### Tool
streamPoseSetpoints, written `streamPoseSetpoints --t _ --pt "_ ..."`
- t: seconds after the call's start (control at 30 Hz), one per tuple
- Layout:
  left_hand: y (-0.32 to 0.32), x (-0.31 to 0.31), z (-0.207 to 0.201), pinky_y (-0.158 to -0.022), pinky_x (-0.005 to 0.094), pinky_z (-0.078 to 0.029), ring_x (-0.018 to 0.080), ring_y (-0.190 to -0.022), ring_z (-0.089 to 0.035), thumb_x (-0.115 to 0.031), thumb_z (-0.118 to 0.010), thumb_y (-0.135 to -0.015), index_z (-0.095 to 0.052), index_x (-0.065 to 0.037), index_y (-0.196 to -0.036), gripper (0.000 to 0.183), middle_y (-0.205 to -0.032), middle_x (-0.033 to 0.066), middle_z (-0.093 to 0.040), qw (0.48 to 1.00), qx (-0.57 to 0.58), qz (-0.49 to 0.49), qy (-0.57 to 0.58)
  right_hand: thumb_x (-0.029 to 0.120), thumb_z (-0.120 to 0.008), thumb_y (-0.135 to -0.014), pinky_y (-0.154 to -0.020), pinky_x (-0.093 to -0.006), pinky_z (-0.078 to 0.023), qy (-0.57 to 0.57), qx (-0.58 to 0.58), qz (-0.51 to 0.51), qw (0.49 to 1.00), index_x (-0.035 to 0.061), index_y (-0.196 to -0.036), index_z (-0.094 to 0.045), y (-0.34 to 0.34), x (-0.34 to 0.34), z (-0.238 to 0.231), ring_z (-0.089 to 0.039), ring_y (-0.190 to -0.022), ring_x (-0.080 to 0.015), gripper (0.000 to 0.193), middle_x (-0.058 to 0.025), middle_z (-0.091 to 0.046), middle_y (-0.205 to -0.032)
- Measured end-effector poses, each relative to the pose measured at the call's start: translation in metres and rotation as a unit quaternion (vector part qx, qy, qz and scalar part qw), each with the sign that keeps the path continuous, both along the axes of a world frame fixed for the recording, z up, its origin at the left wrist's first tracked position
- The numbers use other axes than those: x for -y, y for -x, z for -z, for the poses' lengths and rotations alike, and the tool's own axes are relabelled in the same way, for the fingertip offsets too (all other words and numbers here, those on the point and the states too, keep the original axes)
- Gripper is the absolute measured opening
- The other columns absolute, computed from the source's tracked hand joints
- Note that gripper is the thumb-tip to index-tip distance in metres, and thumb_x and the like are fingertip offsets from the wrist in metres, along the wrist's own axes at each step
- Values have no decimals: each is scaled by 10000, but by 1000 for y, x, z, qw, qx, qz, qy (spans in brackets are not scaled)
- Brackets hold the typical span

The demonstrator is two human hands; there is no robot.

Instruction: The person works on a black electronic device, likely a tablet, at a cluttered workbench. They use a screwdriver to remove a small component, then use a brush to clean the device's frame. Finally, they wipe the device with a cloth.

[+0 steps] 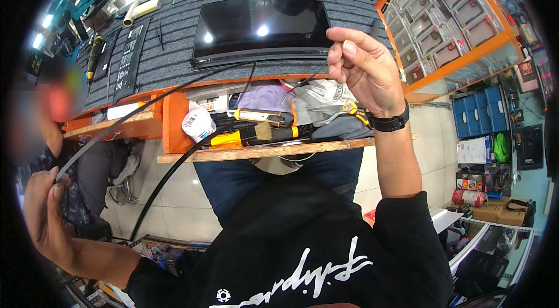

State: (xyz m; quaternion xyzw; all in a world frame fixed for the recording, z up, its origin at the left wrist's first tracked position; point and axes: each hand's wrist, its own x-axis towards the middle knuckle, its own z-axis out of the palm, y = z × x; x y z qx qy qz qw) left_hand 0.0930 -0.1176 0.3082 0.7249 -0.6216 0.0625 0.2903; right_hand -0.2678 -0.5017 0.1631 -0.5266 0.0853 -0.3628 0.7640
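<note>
My left hand (pixel 48 209), at the far left, is closed on one end of a long thin dark strip (pixel 125 123). The strip runs up and right across the drawer and bends down sharply near the screen's lower edge. My right hand (pixel 365 66) is raised by the screen's right side, thumb and fingers pinched together. A thin dark line slants down-left from those fingertips; I cannot tell whether it belongs to the strip. A black glossy display panel (pixel 262 25) lies on the grey ribbed mat (pixel 169 28), reflecting ceiling lights.
Below the mat an open drawer (pixel 279 151) holds a utility knife (pixel 262 116), a yellow-black tool, a white roll (pixel 198 124) and grey gloves. A black cable (pixel 160 188) curves at its left. A battery (pixel 131 60) and screwdriver (pixel 94 57) lie left, near another person. An orange-framed case (pixel 451 22) stands right.
</note>
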Motion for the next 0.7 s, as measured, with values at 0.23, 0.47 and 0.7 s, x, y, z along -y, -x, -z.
streamPoseSetpoints --t 0.23,0.47,0.7 --pt "21 -11 10 -807 336 -551 263 -902 -678 38 -621 -939 -718 143 -1092 209 -985 232 -702 985 94 -101 100 237 -541 -1072 -492 -248 -378 98 -57 15 993 -22 -882 -683 4 -6 -6 -470 -504 -96 352 -26 -532 -584" --pt "6 -25 11 -889 353 -540 253 -896 -707 -16 -662 -961 -729 127 -1107 215 -970 211 -733 984 47 -98 140 257 -549 -1103 -616 -214 -450 230 -208 18 951 21 -974 -716 -11 -28 2 -571 -666 -59 317 1 -644 -771" --pt "-22 -16 48 -839 318 -527 227 -896 -691 81 -668 -927 -726 94 -1107 189 -954 166 -711 997 -59 -42 5 174 -615 -1025 -699 -346 -538 491 -374 -46 785 -12 -1053 -720 -46 -43 29 -688 -743 -252 215 -127 -720 -855"
